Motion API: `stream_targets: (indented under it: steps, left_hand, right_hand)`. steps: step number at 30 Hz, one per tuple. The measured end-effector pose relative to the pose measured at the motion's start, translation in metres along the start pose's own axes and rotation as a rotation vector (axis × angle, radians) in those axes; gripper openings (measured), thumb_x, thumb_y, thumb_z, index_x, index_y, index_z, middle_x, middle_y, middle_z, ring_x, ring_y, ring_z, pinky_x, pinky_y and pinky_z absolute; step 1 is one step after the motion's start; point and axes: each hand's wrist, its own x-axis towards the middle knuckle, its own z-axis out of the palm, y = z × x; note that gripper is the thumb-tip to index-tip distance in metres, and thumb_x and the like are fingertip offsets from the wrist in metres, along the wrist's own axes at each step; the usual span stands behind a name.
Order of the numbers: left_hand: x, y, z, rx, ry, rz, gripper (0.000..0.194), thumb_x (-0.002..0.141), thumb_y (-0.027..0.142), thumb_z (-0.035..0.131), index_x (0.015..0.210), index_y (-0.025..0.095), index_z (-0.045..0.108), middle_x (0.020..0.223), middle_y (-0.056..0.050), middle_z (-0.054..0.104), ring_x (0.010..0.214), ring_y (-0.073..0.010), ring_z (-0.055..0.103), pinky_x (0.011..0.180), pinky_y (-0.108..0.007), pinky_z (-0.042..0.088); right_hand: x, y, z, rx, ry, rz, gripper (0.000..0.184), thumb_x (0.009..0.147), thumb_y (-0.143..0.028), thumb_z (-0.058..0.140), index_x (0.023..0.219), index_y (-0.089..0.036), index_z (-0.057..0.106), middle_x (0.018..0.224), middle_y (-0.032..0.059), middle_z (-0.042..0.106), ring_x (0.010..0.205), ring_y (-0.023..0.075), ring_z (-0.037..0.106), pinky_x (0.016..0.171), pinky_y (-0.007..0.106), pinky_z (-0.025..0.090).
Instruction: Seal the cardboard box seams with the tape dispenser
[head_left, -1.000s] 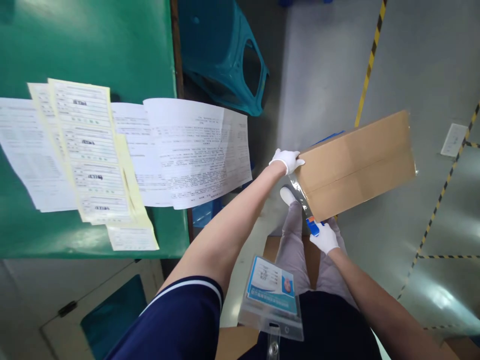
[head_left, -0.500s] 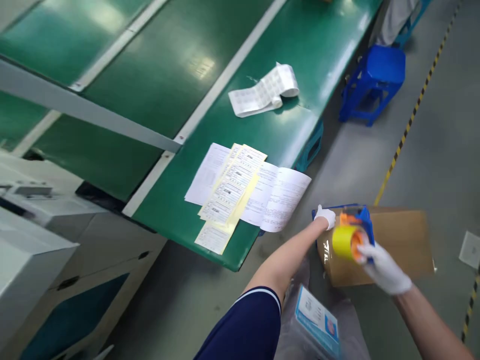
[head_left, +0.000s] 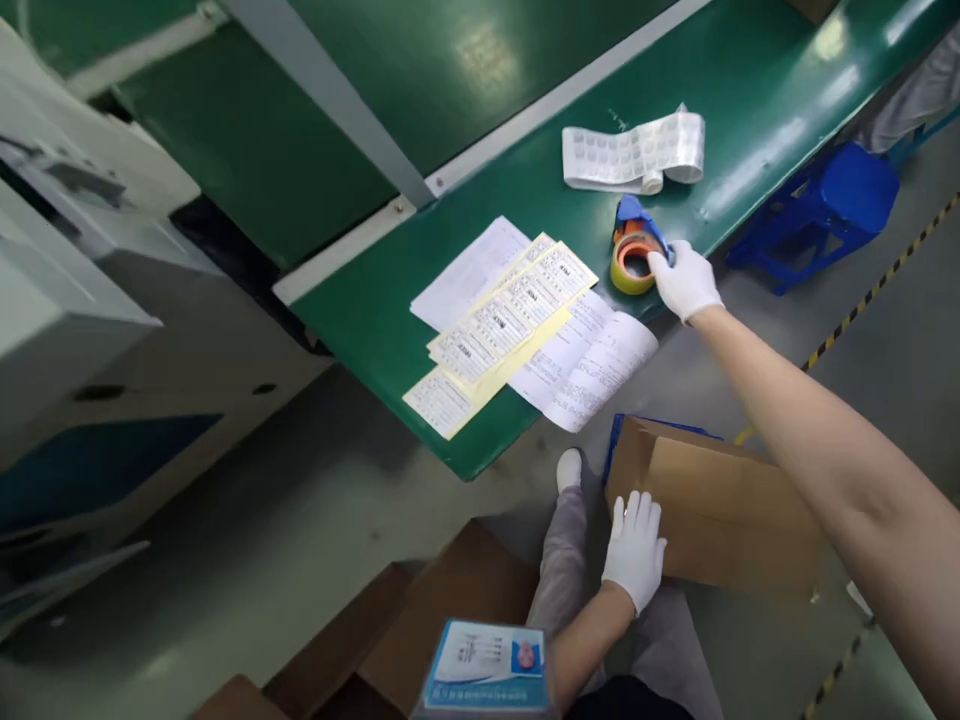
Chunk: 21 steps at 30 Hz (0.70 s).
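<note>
My right hand [head_left: 684, 280], in a white glove, is closed on a tape dispenser [head_left: 634, 262] with a blue and orange body and a yellow roll. The dispenser is at the front part of the green workbench [head_left: 360, 275], beside the papers. Fingers stretched out, my gloved left hand [head_left: 634, 550] lies flat on the near end of a brown cardboard box [head_left: 735, 505]. Label sheets [head_left: 502, 320] with yellow backing rest over printed papers [head_left: 600, 365], which hang past the bench edge. Behind the dispenser lies a curled strip of white labels [head_left: 630, 155].
A blue stool [head_left: 844, 205] stands by the bench at right. Open brown cartons [head_left: 450, 600] are on the floor at lower left. White machinery [head_left: 90, 300] fills the left side. A clear badge holder [head_left: 487, 665] hangs in front of me. Another person's trouser leg [head_left: 915, 100] shows at far right.
My right hand has carried the tape dispenser from above the box up to the bench. My left hand has shifted from the box's far corner to its near end. The view has turned.
</note>
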Motion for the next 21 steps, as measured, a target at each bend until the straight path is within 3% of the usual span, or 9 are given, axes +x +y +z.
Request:
stream_targets:
  steps: [2,3,5,8,11,13,15,18,21]
  left_hand:
    - [-0.014,0.031,0.022,-0.005,0.034,0.014,0.062,0.103,0.05,0.033,0.152,0.015,0.05,0.163,-0.011,0.025,0.152,-0.0309,0.02,0.124,-0.056,0.026]
    - [-0.016,0.044,0.035,0.003,0.061,-0.001,0.065,0.102,0.052,0.032,0.152,0.015,0.049,0.164,-0.012,0.021,0.153,-0.0318,0.016,0.123,-0.056,0.03]
    - [-0.009,0.063,0.063,0.015,0.111,-0.073,0.071,0.101,0.056,0.031,0.154,0.011,0.047,0.165,-0.014,0.011,0.155,-0.0338,0.008,0.122,-0.055,0.033]
    - [0.016,0.074,0.106,-0.044,0.184,-0.261,0.073,0.102,0.055,0.034,0.155,0.004,0.043,0.165,-0.019,0.007,0.154,-0.0366,0.004,0.127,-0.054,0.02]
    - [0.046,0.076,0.138,-0.05,0.286,-0.475,0.072,0.102,0.054,0.039,0.154,0.005,0.044,0.165,-0.017,0.007,0.154,-0.0363,0.004,0.128,-0.053,0.009]
    - [0.064,0.077,0.147,-0.052,0.348,-0.592,0.075,0.1,0.056,0.042,0.155,0.005,0.043,0.166,-0.016,0.005,0.154,-0.0359,0.005,0.127,-0.053,0.008]
    - [0.077,0.077,0.149,-0.099,0.411,-0.722,0.083,0.095,0.059,0.052,0.155,0.003,0.041,0.164,-0.016,0.015,0.151,-0.0344,0.019,0.125,-0.05,0.018]
    - [0.081,0.066,0.146,-0.26,0.443,-0.864,0.081,0.088,0.058,0.064,0.148,0.006,0.048,0.147,-0.012,0.048,0.132,-0.0281,0.045,0.114,-0.042,0.036]
    - [0.063,0.05,0.143,-0.392,0.336,-0.91,0.064,0.091,0.06,0.06,0.135,0.013,0.06,0.126,-0.007,0.063,0.114,-0.0276,0.06,0.098,-0.041,0.046]
  right_hand:
    - [-0.054,0.042,0.006,0.126,0.168,-0.168,0.049,0.099,-0.043,0.049,0.129,-0.005,0.057,0.113,0.0082,0.064,0.106,0.0118,0.057,0.101,0.025,0.04]
    - [-0.086,0.069,0.011,0.159,0.171,-0.225,0.051,0.101,-0.046,0.046,0.135,-0.01,0.056,0.119,0.0091,0.063,0.105,0.013,0.056,0.102,0.027,0.041]
    - [-0.151,0.134,0.028,0.1,0.08,-0.22,0.057,0.1,-0.048,0.045,0.14,-0.01,0.056,0.126,0.0117,0.061,0.11,0.0168,0.058,0.105,0.03,0.042]
    - [-0.237,0.233,0.06,0.038,-0.089,-0.106,0.067,0.098,-0.055,0.041,0.138,-0.005,0.057,0.124,0.0154,0.061,0.115,0.0251,0.059,0.106,0.038,0.045]
    - [-0.293,0.296,0.089,0.014,-0.157,-0.154,0.073,0.098,-0.058,0.038,0.138,0.001,0.056,0.132,0.016,0.058,0.123,0.0274,0.056,0.111,0.041,0.042]
    - [-0.309,0.309,0.104,-0.028,-0.184,-0.206,0.074,0.099,-0.057,0.036,0.141,0.001,0.054,0.139,0.0145,0.054,0.13,0.0276,0.051,0.115,0.041,0.039]
    - [-0.311,0.301,0.12,-0.066,-0.182,-0.26,0.073,0.099,-0.054,0.036,0.145,0.001,0.05,0.145,0.014,0.05,0.135,0.0272,0.047,0.117,0.039,0.035]
    - [-0.299,0.265,0.147,-0.152,-0.145,-0.339,0.076,0.093,-0.057,0.048,0.143,0.0,0.047,0.142,0.0173,0.049,0.132,0.0291,0.046,0.114,0.04,0.035]
    - [-0.282,0.226,0.174,-0.334,-0.135,-0.262,0.089,0.071,-0.065,0.07,0.132,-0.005,0.047,0.126,0.0165,0.056,0.12,0.033,0.048,0.108,0.049,0.035]
